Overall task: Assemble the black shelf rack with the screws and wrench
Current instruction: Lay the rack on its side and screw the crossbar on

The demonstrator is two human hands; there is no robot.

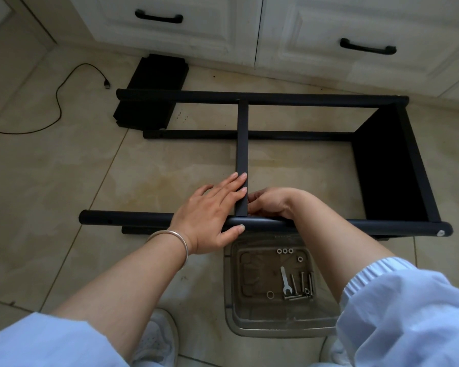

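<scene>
The black shelf rack (276, 98) lies on its side on the tiled floor, with a shelf panel (387, 165) fixed at its right end. A black crossbar (242, 139) runs from the far tube to the near tube (133, 218). My left hand (212, 210) lies flat with straight fingers against the crossbar's near end, thumb under the near tube. My right hand (272, 202) curls its fingers at the joint on the crossbar's right side; what they hold is hidden. A small wrench (285, 280), several screws (301, 284) and washers (285, 251) lie in a clear tray (236, 287).
Another black shelf panel (151, 94) lies on the floor at the back left, partly under the rack. A black cable (59, 102) trails across the tiles at left. White cabinet drawers (329, 35) with black handles stand behind. My shoes show at the bottom edge.
</scene>
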